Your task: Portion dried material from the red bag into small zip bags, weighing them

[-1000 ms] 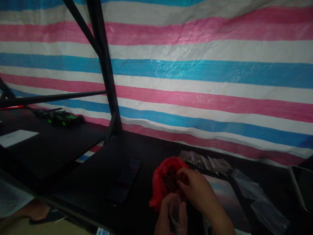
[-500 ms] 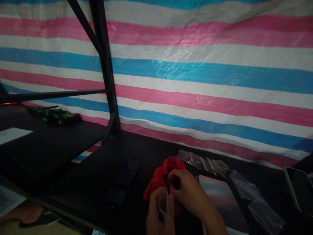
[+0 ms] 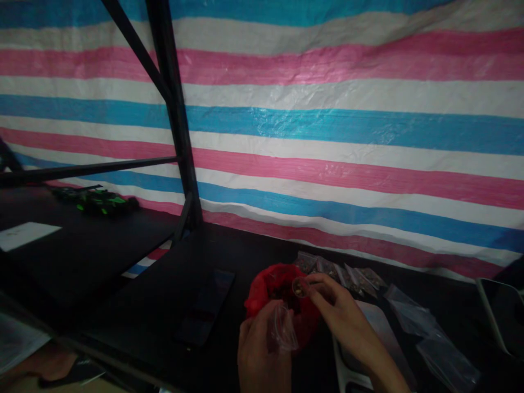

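1. The right hand [image 3: 338,308] has a narrow pinch, thumb and fingertips closed on a small round scoop [image 3: 299,287] with brownish bits inside.
2. The left hand [image 3: 260,349] is curled closed around a clear bag [image 3: 284,330], just nearer the wearer and left of the right-hand pinch.
3. The red bag [image 3: 257,292] sits under and just beyond the left grip; the scoop is over its right side, near the rim.
4. Edges: beyond both grips, the black table [image 3: 229,245] runs back to a striped sheet [image 3: 327,153]; its front edge slants away at lower left of the left hand.
5. Room: a strip of tabletop lies between the left grip and a dark phone [image 3: 207,308] to its left. Right of the pinch it is tighter: filled packets [image 3: 339,273] lie just beyond, and a flat silver-topped device [image 3: 379,327] is partly under the right forearm. Flat clear bags [image 3: 434,333] lie farther right.
6. Direction: the red bag's mouth faces up, its outline roundish. The scoop's round rim is turned toward the camera; any handle is hidden by the fingers.
7. The visible part of the clear bag has its long axis running from the left fingertips toward the wearer, slanting slightly right; I cannot tell which way its mouth points.
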Demonstrator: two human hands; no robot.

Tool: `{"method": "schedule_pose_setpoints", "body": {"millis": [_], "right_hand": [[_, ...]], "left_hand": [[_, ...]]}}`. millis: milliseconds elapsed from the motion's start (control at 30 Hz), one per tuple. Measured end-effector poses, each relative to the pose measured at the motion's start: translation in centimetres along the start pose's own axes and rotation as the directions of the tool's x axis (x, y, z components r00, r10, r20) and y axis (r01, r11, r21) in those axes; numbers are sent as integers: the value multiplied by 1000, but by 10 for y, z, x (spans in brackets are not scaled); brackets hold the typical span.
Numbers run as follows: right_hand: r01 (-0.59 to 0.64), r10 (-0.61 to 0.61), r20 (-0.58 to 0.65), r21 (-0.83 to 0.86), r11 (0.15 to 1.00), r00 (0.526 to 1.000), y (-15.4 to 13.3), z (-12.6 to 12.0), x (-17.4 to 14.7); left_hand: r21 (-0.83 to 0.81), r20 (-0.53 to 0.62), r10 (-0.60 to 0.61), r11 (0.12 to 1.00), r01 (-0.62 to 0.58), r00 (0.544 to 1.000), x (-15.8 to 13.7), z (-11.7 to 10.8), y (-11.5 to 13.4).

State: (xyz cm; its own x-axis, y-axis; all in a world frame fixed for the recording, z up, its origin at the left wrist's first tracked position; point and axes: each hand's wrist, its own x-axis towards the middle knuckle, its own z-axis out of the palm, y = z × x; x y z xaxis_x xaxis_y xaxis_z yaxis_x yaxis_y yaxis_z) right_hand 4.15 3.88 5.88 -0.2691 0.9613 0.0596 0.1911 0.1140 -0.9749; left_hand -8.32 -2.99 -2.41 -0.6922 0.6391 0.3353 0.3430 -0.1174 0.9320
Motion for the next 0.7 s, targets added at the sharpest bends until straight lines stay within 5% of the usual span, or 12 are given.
{"method": "schedule_pose_setpoints", "body": {"millis": [133,300,700], "right_hand": [[13,-11,-56,41,999,998,-9,-11,-7],[87,-104,-126,-133,987,987,-22,-17,-18],[154,-188,-38,-431,889,981,-17,-2,-35]], "left_hand": [[17,113,-20,1000,18,993,1,6,6],[49,211,-39,998,30,977,0,12,16],[-103,318,-95,986,134,943,8,14,11]]}}
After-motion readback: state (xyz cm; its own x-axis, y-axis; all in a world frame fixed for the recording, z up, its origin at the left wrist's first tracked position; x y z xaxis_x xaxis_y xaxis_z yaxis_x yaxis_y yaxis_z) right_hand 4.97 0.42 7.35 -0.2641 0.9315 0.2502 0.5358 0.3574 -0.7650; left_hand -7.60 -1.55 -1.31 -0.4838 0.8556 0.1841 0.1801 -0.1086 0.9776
